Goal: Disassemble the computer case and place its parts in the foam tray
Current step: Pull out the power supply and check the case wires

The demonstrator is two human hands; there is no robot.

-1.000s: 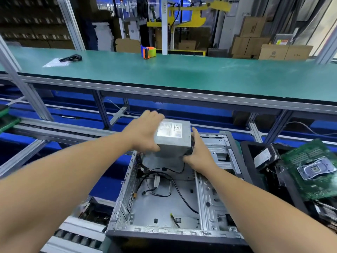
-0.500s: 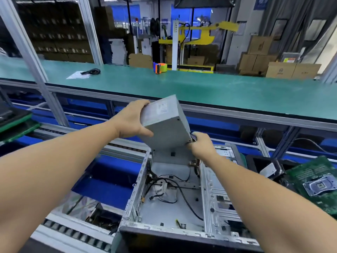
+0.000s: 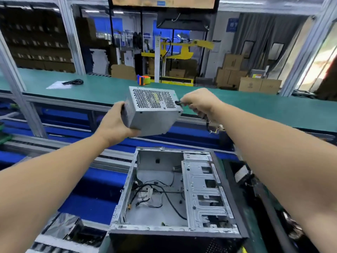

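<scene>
The grey power supply (image 3: pixel 152 110) is lifted well above the open computer case (image 3: pixel 175 190), its perforated grille face turned toward me. My left hand (image 3: pixel 116 123) grips its lower left corner. My right hand (image 3: pixel 199 103) holds the black cable bundle where it leaves the unit's right side; the cable ends (image 3: pixel 213 127) dangle below that hand. The case lies on its side, with loose black wires on its floor and a bare metal drive cage at the right. The foam tray (image 3: pixel 255 194) shows only as a dark edge right of the case, behind my right arm.
A long green workbench (image 3: pixel 255 106) crosses behind, carrying an orange tape dispenser (image 3: pixel 144 80), a black cord and a sheet of paper (image 3: pixel 60 84). Blue conveyor rails run to the left of the case. Cardboard boxes (image 3: pixel 255 83) stand at the back right.
The power supply has come up out of the case and turned, so its grille faces me. My right hand moved from the unit's base to its cables.
</scene>
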